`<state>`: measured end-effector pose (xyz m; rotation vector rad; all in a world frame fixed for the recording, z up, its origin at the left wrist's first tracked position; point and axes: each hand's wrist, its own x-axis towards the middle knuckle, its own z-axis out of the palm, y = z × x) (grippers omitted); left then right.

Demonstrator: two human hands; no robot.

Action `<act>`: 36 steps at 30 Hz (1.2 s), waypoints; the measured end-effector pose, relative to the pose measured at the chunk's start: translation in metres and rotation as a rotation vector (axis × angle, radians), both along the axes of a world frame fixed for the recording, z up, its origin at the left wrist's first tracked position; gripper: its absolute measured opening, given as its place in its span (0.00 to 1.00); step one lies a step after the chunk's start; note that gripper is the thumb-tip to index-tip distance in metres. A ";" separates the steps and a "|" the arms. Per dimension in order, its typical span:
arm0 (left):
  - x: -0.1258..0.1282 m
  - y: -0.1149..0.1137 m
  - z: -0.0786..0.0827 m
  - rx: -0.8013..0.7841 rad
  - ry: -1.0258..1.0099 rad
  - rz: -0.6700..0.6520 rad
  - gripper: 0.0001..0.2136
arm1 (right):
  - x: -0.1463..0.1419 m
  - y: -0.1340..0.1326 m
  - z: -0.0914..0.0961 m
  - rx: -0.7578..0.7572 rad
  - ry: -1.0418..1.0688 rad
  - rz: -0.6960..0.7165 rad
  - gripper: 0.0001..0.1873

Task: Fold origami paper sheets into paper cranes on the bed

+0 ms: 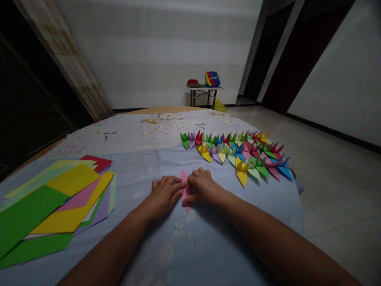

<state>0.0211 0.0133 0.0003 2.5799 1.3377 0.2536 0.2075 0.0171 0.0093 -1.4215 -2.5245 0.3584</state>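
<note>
A narrow diamond of folded pink origami paper (184, 174) lies on the cloth between my hands, its points facing away from and towards me. My left hand (167, 192) grips its left side, with the thumb and forefinger pressed onto the paper. From the other side, my right hand (205, 187) holds the right edge with bent fingers, the thumb near the lower point. The fingers cover part of the middle folds. To the right stand rows of folded paper cranes (222, 153) in many colours.
Loose stacked sheets of coloured paper (74, 180) spread over the left side. A pale blue floral tablecloth (160, 254) covers the round table. Beyond it, a small folding table (205, 89) by the wall bears a multicoloured box (212, 79). A yellow bag (219, 105) sits on the floor.
</note>
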 end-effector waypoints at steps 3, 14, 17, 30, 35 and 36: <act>0.000 0.000 -0.001 0.007 0.007 0.001 0.16 | 0.000 -0.003 0.002 0.001 -0.033 0.012 0.30; -0.001 -0.002 -0.001 0.027 0.035 -0.023 0.18 | 0.022 0.007 0.007 0.035 0.235 -0.006 0.20; -0.001 -0.002 0.000 0.035 0.057 -0.033 0.19 | 0.021 0.015 -0.006 0.082 0.285 -0.060 0.16; -0.001 -0.004 0.001 0.006 0.082 -0.036 0.21 | 0.017 0.017 -0.017 -0.069 0.229 -0.058 0.10; -0.003 -0.003 0.003 -0.027 0.077 -0.052 0.22 | 0.023 0.017 -0.009 -0.135 0.279 -0.074 0.07; -0.003 -0.002 0.003 -0.032 0.079 -0.053 0.22 | 0.024 0.016 -0.008 -0.143 0.281 -0.077 0.06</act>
